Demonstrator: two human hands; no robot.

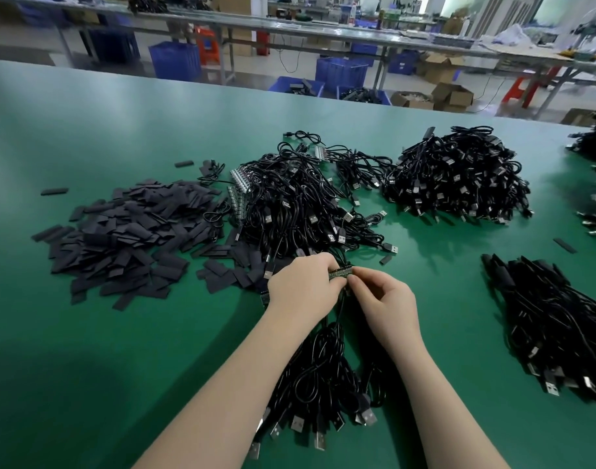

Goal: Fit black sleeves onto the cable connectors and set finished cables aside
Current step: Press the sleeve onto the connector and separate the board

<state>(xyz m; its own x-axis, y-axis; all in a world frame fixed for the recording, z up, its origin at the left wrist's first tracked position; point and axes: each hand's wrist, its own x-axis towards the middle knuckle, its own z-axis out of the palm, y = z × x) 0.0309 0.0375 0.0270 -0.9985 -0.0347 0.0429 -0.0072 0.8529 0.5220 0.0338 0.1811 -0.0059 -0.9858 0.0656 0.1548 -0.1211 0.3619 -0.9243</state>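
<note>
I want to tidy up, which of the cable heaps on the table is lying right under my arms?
The cable bundle nearest you, between your forearms, its USB plugs pointing at you. The other heaps lie beyond your hands or off to the right.

This is a factory assembly hall: a long green worktable (154,333) carries big piles of black cables (455,177), and at the top of the frame stand metal benches (289,32), blue crates (174,59) and cardboard boxes (452,96).

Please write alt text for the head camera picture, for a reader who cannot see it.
Two bare hands, the left hand and the right hand, together hold a small green strip of connectors over a green table. Black cables hang below them. A pile of flat black sleeves lies left, and heaps of black cables lie behind.
</note>
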